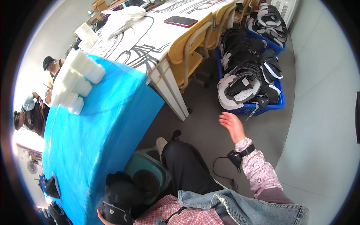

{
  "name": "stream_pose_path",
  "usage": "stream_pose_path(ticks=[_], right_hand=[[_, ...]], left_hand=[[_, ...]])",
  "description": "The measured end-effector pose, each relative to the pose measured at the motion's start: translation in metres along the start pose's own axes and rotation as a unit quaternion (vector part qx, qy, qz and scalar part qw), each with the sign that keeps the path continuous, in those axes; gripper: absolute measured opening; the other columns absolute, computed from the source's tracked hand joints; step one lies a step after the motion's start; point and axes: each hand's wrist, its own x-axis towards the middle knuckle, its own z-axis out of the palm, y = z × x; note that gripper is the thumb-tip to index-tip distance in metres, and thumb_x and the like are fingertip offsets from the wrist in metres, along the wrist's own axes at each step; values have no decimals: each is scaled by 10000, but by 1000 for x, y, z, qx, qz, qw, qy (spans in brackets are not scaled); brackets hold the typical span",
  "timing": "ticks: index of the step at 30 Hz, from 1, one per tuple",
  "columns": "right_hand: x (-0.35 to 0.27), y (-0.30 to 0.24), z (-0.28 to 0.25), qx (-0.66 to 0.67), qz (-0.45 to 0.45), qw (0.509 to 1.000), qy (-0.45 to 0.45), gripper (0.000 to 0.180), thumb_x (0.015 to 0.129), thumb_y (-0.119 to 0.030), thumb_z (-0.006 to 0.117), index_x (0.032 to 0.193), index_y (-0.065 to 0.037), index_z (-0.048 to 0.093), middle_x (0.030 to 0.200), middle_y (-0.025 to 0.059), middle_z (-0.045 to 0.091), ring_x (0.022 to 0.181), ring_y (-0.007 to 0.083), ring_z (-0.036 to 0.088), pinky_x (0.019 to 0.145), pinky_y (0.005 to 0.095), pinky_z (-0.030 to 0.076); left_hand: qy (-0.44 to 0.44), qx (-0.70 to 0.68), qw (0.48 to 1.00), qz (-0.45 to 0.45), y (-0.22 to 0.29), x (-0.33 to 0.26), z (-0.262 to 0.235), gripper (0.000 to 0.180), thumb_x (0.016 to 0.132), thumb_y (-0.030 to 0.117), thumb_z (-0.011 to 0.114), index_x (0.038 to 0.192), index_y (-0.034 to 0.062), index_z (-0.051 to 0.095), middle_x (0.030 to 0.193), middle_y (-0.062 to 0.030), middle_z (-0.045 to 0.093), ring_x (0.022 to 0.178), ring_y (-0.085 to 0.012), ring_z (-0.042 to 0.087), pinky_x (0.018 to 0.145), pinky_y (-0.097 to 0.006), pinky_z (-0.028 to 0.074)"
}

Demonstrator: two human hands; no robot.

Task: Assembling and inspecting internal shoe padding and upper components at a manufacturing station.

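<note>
My right hand point(233, 125) reaches out with its fingers stretched and nothing in it. It is just short of the near rim of a blue basket point(258, 108), which is piled with black and white shoe uppers point(240, 84). At the lower left edge, my left hand point(101, 217) shows only in part, against the side of a black fabric piece point(116, 204) with a grey line and a small pale mark. The piece is bunched near my lap, and most of the fingers are hidden behind it.
A blue-covered table point(101, 131) on my left carries stacked white pieces point(77, 80). Beyond it, a white table point(150, 41) holds a phone point(180, 21). Yellow chairs point(187, 48), a second basket point(275, 47), a green stool point(150, 161) and a floor cable point(215, 165) are around. Two people are at far left.
</note>
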Motion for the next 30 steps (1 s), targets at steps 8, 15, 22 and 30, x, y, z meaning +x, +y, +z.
stream_pose_path(ticks=[8, 15, 22, 30], right_hand=[[-101, 29, 252, -150, 22, 860, -487, 360, 938, -267, 478, 1177, 0, 506, 1102, 90, 584, 1008, 156, 559, 895, 285, 426], [-133, 89, 329, -291, 107, 797, -519, 533, 893, -412, 526, 1204, 17, 465, 1115, 119, 569, 1045, 165, 527, 929, 277, 391], [-139, 110, 342, -423, 107, 768, -468, 625, 793, -481, 626, 1032, 91, 544, 1021, 157, 596, 959, 199, 562, 837, 294, 429], [-158, 111, 404, -514, -204, 720, -420, 669, 753, -500, 610, 1034, 105, 566, 1033, 276, 588, 1009, 370, 562, 879, 387, 432]], left_hand=[[-81, -17, 994, 75, -3, 17, -24, 631, 869, 558, 404, 1242, 52, 461, 1268, -103, 492, 1135, -271, 487, 973, -407, 384], [-194, 78, 970, 121, -52, 7, -63, 632, 902, 467, 435, 1364, 60, 294, 1342, -104, 411, 1252, -255, 372, 1044, -406, 292], [-176, 72, 980, 63, -43, -13, -12, 512, 882, 323, 509, 1275, 14, 399, 1242, -69, 478, 1104, -170, 479, 926, -309, 388], [-153, -62, 979, 119, -25, -33, 11, 421, 884, 345, 436, 1161, 32, 487, 1084, -72, 575, 988, -185, 558, 861, -319, 440]])
